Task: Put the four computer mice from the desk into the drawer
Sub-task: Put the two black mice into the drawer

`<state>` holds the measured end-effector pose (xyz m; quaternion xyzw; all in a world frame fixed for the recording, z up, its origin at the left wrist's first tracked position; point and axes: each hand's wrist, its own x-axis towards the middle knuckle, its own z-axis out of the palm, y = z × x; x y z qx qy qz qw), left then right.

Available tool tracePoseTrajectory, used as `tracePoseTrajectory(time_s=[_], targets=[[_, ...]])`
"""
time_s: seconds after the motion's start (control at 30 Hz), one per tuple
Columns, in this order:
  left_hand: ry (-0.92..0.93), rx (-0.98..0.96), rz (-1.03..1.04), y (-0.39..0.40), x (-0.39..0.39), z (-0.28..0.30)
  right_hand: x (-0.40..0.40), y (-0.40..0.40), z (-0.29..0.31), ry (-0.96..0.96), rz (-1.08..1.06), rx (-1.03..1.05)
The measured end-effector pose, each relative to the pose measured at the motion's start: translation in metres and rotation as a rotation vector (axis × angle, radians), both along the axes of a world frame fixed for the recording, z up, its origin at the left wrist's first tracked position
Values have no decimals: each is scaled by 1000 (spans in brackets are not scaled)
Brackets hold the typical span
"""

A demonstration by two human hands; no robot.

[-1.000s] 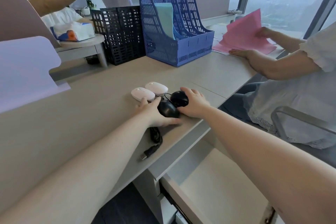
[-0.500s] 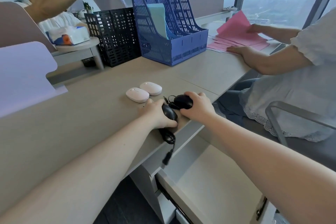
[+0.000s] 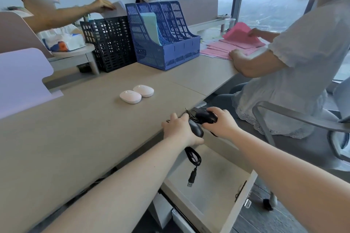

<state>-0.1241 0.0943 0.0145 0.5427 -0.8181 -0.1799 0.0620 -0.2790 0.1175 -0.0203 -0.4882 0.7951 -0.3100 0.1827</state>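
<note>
The left hand [image 3: 179, 130] was closed around a glossy black wired mouse [image 3: 196, 128], held at the front edge of the bench [image 3: 79, 138] above the open drawer [image 3: 212, 185]. Its black cable [image 3: 193, 157] hung in loops below the hand, ending in a USB plug [image 3: 191, 180] dangling over the drawer's pale, smooth floor. The right hand [image 3: 220, 124] gripped a second black mouse [image 3: 206, 116], rounded and matte, touching the first, with a bunched cord between them. Two smooth, oval white mice [image 3: 136, 93] lay side by side, touching, further back on the matte wood-grain bench top. Behind them stood a perforated blue plastic file rack [image 3: 166, 43] and a black mesh rack [image 3: 111, 43].

Compared with half a second earlier, both black mice had left the bench surface and moved out past its edge, over the drawer; the plug hung lower. The white mice were unmoved.
</note>
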Motion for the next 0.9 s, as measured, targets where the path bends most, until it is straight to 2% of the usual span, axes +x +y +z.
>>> tracePoseTrajectory(time_s=[0.1,0.33,0.6,0.9], targets=[[8,33,12,13,-4,-20,-6,13,-19,6,4,69],[-108,127,19,25,-1,-75,-3,12,-65,-12,41,190],[-117,220,147,-6,13,-134,17,-20,-110,-53,131,275],[-138,282,105,-31,14,-173,35,-49,-150,18,213,369]])
